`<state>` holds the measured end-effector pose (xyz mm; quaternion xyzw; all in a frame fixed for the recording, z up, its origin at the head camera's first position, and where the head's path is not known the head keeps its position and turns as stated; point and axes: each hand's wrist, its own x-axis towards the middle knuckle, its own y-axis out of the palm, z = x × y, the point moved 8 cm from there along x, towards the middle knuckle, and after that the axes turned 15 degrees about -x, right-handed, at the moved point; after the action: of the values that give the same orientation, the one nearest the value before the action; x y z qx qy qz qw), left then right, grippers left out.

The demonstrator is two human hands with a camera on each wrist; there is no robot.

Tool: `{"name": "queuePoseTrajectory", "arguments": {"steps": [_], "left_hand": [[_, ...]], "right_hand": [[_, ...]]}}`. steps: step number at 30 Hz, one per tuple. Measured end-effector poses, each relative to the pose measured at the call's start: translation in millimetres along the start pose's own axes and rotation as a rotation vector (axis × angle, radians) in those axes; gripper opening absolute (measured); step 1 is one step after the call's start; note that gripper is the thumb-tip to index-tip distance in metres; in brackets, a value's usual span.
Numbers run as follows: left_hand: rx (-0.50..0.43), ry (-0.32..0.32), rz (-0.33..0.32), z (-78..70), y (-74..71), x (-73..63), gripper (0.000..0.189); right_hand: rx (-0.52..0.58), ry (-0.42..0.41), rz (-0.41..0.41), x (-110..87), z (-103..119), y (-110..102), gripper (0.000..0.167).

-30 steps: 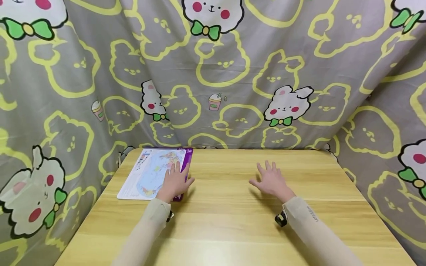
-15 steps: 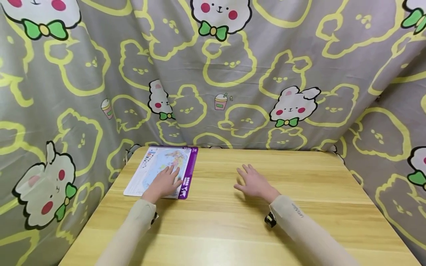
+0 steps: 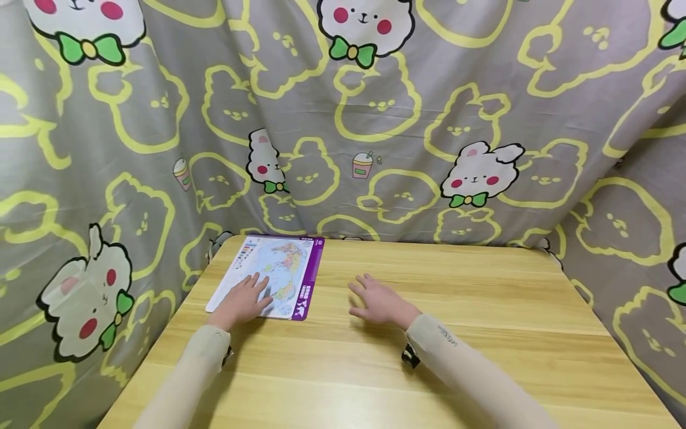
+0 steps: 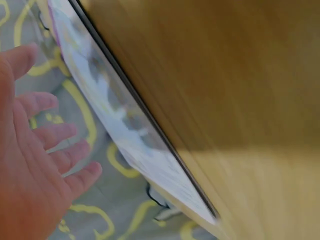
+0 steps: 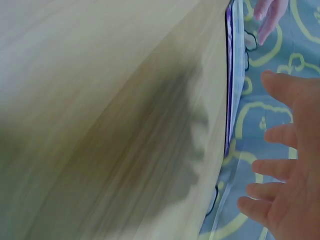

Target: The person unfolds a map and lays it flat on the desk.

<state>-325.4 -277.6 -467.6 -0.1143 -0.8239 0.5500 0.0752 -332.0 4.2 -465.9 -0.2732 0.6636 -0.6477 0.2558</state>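
A flat world map sheet [image 3: 286,268] with a purple border lies at the table's back left corner. My left hand [image 3: 243,301] is over its near left part, fingers spread and holding nothing. In the left wrist view a gap shows between the left hand [image 4: 45,135] and the map sheet [image 4: 110,95], whose glossy surface carries the hand's reflection. My right hand [image 3: 379,302] hovers to the right of the map, over bare wood, fingers spread and nothing in them. The right wrist view shows the right hand [image 5: 285,155] raised off the tabletop, its shadow cast below.
The wooden table [image 3: 455,369] reaches back to a grey curtain [image 3: 407,143] printed with yellow outlines and white rabbits. The curtain also hangs along the left and right sides. A dark wrist device [image 3: 411,356] sits under the right cuff.
Both hands have moved left, the left one from the map's purple edge toward its near left part. The right hand has come closer to the map. The view has shifted slightly left.
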Motion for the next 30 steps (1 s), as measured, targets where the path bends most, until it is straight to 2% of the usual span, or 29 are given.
{"name": "queuePoseTrajectory", "arguments": {"steps": [9, 14, 23, 30], "left_hand": [[-0.011, 0.025, -0.012, 30.5, -6.3, -17.4, 0.057], [-0.029, 0.006, -0.007, 44.1, -8.8, -24.7, 0.057], [-0.05, 0.008, 0.046, 53.5, -7.4, -34.6, 0.059], [-0.031, 0.008, 0.071, 59.6, -4.0, -38.4, 0.06]], "right_hand": [[-0.027, -0.1, 0.02, 25.5, 40, 3, 0.064], [-0.031, -0.149, 0.036, 41.8, 63, 3, 0.064], [-0.041, -0.194, 0.096, 60.9, 90, 13, 0.064], [-0.059, -0.245, 0.093, 70.3, 105, 13, 0.062]]}}
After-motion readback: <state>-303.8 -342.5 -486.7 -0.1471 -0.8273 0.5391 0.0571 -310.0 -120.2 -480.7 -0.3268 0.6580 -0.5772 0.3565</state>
